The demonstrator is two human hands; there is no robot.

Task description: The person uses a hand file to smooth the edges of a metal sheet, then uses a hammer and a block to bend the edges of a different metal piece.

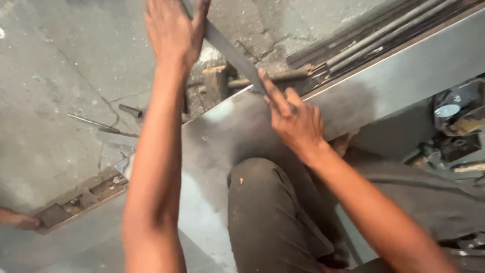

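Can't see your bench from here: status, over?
Left hand grips flat metal strip at far end. Right hand presses strip onto steel sheet. Rods lie beyond.

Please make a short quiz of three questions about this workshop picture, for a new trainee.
1. True or false: both hands touch the flat metal strip.
2. Which hand is at the strip's upper end? A) left hand B) right hand
3. Fill in: the person's knee rests on a large metal ____.

Key: 1 true. 2 A. 3 sheet.
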